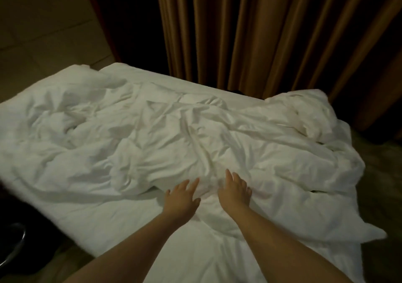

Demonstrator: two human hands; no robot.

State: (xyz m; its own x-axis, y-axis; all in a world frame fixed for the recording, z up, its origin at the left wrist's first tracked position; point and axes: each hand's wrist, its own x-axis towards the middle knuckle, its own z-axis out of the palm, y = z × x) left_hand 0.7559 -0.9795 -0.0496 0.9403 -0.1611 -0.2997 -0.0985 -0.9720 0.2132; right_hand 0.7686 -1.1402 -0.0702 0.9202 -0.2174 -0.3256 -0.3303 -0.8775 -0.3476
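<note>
Bare forearms (pixel 134 250), cut off at the bottom edge, reach over a bed (pixel 104 224) whose crumpled white duvet (pixel 152 134) hides most of the sheet. The left hand (pixel 181 198) and right hand (pixel 233 192) rest on its near folds, fingers spread. A dark object (pixel 13 245) at left is too dim to make out.

White duvet (pixel 174 134): soft matt cloth, deeply crumpled. Sheet (pixel 121 213) beneath: smoother matt cloth. Brown curtain (pixel 272 32): pleated fabric, faint sheen. Curved rim (pixel 20 235) at lower left: possibly glossy metal.
</note>
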